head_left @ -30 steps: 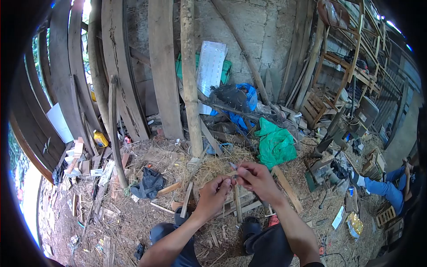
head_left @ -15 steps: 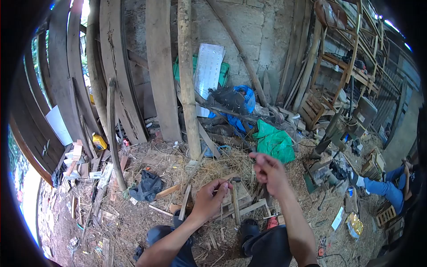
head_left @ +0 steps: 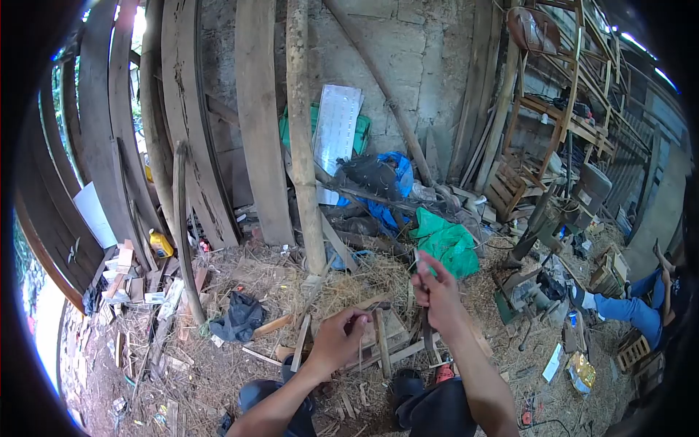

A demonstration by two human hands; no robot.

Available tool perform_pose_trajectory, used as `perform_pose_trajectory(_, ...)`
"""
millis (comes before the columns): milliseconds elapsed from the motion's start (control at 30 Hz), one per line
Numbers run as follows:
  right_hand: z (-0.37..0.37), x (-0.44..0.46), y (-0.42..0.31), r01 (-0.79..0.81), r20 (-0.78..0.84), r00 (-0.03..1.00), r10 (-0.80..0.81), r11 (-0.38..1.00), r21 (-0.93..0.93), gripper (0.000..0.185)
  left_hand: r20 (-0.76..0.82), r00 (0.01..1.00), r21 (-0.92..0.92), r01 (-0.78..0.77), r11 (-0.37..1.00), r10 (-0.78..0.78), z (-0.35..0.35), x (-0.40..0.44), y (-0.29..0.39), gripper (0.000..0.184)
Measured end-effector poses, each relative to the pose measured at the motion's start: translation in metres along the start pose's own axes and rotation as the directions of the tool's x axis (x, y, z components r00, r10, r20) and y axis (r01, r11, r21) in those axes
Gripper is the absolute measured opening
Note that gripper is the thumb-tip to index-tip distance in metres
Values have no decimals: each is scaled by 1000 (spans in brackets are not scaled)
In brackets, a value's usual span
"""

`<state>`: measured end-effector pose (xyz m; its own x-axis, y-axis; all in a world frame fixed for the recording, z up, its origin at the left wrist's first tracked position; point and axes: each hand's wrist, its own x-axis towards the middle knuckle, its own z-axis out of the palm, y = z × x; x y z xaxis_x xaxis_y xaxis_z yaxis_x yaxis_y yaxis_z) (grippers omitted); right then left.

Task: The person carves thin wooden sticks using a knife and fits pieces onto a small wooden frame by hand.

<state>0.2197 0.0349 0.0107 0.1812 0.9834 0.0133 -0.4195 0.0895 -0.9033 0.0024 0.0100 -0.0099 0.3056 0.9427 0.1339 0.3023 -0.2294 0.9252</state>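
My left hand (head_left: 338, 341) is closed in a pinch beside a hammer (head_left: 383, 331). A thin pale sliver shows below its fingertips, but I cannot tell whether they hold it. The hammer's dark head is uppermost, and its wooden handle points down toward my feet. To the right, my right hand (head_left: 441, 302) is raised with its fingers curled closed. A small light tip pokes out above them and a dark flat strip (head_left: 427, 331) shows below; what the fingers grip is unclear. Between and behind the hands lies a low wooden block (head_left: 394, 329).
Straw and wood scraps cover the ground. A wooden post (head_left: 300, 146) rises ahead, near a green sack (head_left: 445, 244). Black plastic (head_left: 244, 317) lies left. A machine (head_left: 575, 204) stands right, where a person in jeans (head_left: 619, 306) sits by a wooden crate (head_left: 635, 352).
My left hand has dropped slightly lower and left, and its fingers stay pinched. The right hand has shifted a little, still closed. The whole view has tilted slightly.
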Motion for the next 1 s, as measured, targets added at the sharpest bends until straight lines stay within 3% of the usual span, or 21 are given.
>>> perform_pose_trajectory(33,3,-3,1,-24,67,997,23,1000,16,67,-33,999,-6,-34,999,33,1,1,0,17)
perform_pose_trajectory(167,23,-13,11,-19,89,996,23,999,-43,85,-74,996,-24,-57,998,55,0,4,-1,16)
perform_pose_trajectory(300,38,-23,12,-5,64,998,12,994,-106,87,-102,992,-13,-70,997,68,-2,4,2,16)
perform_pose_trajectory(367,42,-28,10,-55,99,993,67,991,-120,74,-137,986,-176,-123,977,99,0,5,3,16)
perform_pose_trajectory(400,43,-28,11,-56,101,992,69,991,-122,74,-140,985,-177,-121,977,97,-2,6,3,16)
perform_pose_trajectory(467,44,-29,13,-35,370,916,155,950,-311,50,-103,993,-75,-73,995,65,-5,5,2,15)
perform_pose_trajectory(500,44,-30,16,-36,371,915,158,949,-314,50,-106,992,-77,-72,994,64,-4,5,1,15)
perform_pose_trajectory(567,45,-31,23,-105,354,917,185,967,-234,25,-133,988,-29,-77,997,72,-3,5,-2,14)
perform_pose_trajectory(700,32,-19,15,-95,318,928,196,947,-307,21,-146,985,57,-89,994,96,-4,-4,18,14)
perform_pose_trajectory(767,28,-16,6,-93,244,959,146,972,-216,23,-201,963,87,-165,982,180,-1,-8,25,13)
perform_pose_trajectory(1000,-15,8,-9,-51,3,999,51,991,-127,23,-133,983,82,-117,990,128,-4,-8,19,13)
